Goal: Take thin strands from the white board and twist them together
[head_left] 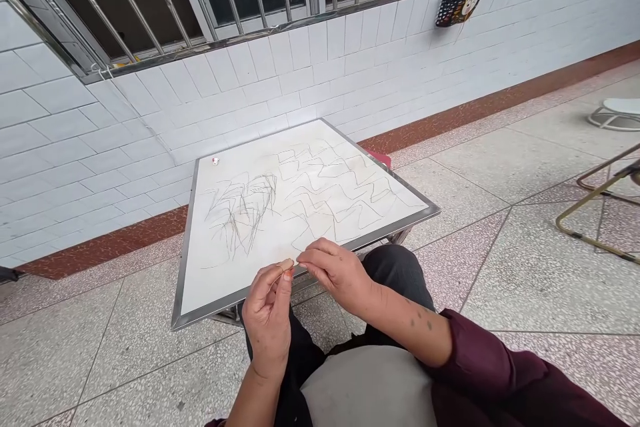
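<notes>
My left hand [267, 310] is closed in a pinch above the near edge of the white table [260, 280]. A beige covering wraps its index fingertip, and a small orange-red spot shows by the thumb tip. Close beside it, my right hand [340, 273] pinches too, with a tiny pale bit showing at its fingertips. What either hand holds is too small to make out. Thin dark zigzag strands [330, 190] are spread over the tabletop's right half. On the left, a denser tangle of dark strands [245, 210] lies bunched together.
A small white and red item [215, 161] sits at the table's far left corner. Behind stands a white tiled wall [280, 90] with barred windows. A dotted bag [459, 5] hangs there. At right are a metal-framed chair [595, 227] and a white-topped stool [620, 107].
</notes>
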Available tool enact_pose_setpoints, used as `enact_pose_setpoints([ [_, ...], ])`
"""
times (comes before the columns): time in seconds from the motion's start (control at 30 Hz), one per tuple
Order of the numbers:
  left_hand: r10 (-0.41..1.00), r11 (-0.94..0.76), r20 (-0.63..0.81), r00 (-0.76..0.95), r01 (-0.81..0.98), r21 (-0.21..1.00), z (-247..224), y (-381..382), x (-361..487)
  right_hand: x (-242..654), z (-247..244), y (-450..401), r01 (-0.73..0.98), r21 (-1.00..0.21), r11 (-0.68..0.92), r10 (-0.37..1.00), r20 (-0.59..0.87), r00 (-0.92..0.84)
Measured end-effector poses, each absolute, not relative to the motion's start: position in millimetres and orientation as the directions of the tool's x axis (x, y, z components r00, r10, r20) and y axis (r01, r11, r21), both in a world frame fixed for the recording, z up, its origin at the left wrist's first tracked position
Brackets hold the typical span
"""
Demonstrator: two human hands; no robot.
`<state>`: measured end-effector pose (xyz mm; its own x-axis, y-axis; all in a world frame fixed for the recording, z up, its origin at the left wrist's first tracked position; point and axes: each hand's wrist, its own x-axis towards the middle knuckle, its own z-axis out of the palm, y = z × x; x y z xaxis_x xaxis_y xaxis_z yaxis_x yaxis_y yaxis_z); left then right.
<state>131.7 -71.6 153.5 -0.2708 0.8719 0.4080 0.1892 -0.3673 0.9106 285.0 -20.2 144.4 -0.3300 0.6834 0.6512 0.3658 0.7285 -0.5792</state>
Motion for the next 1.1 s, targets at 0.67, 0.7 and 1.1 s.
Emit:
enact_pose_setpoints([
  [0.67,0.829,-0.456,0.535,-0.162,0.357,0.815,158,-98,112,290,152,-21,0.349,-0.461,0.816,0.565,0.763,-0.314],
  [0.7,0.824,-0.458,0.544,-0.161,0.377,0.805,159,-99,112,290,153,-21,0.351,-0.460,0.816,0.565,0.765,-0.309],
  [1.1,0.676,-0.533,0.684,-0.275,0.459,0.711,162,-104,113,290,155,-24,0.384,-0.467,0.796,0.586,0.754,-0.298],
])
